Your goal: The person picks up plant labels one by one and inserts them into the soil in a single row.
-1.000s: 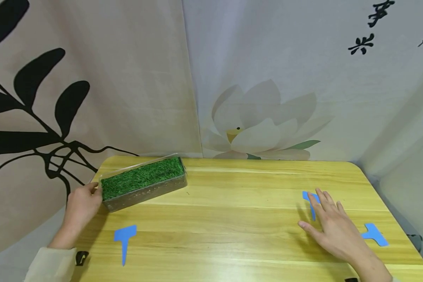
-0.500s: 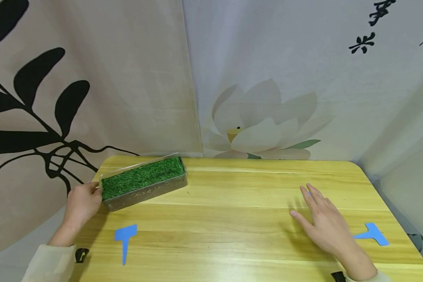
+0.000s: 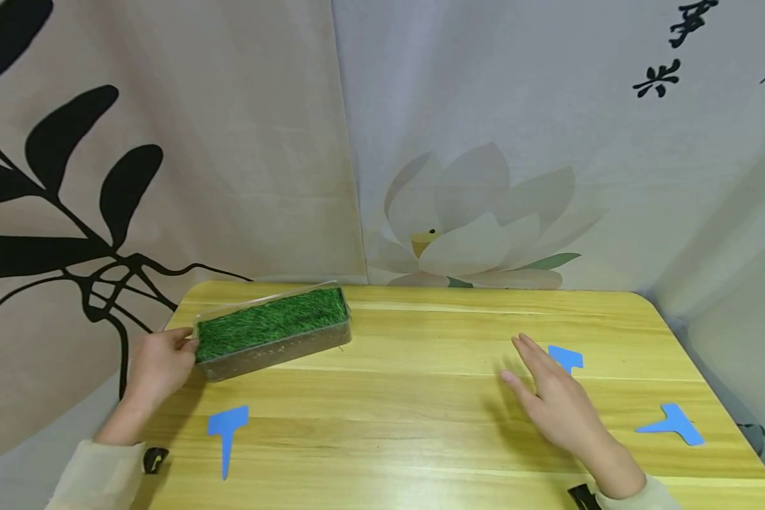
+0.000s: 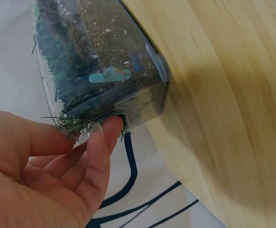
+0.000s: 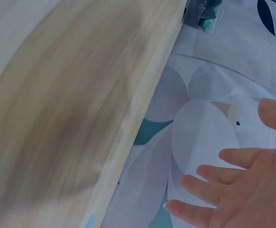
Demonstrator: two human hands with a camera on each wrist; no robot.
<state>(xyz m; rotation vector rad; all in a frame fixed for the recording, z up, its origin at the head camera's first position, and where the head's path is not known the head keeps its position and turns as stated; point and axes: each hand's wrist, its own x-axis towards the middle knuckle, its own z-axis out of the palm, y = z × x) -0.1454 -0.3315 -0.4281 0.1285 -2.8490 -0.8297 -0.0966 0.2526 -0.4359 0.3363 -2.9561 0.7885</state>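
A long clear plastic box point(image 3: 274, 353) filled with green grass point(image 3: 270, 322) stands at the back left of the table. My left hand point(image 3: 163, 363) holds it by its left end. Up close in the left wrist view, the thumb and fingers point(image 4: 97, 156) pinch the rim at that end, where some grass blades poke out. Brown, speckled filling shows through the wall. Held above the table on the right, my right hand point(image 3: 557, 407) has its fingers extended and nothing in it. Beside it lies a blue T-shaped plant label point(image 3: 566, 358), whose stem is partly hidden behind the hand.
A second blue T-shaped label point(image 3: 676, 425) lies near the right edge of the wooden table point(image 3: 408, 425). Another blue label point(image 3: 227, 432) is at the front left. A printed cloth curtain point(image 3: 261, 142) hangs right behind the table.
The box has shifted slightly to the right along with my left hand. My right hand has moved left, uncovering more of the blue labels. The labels stay in place.
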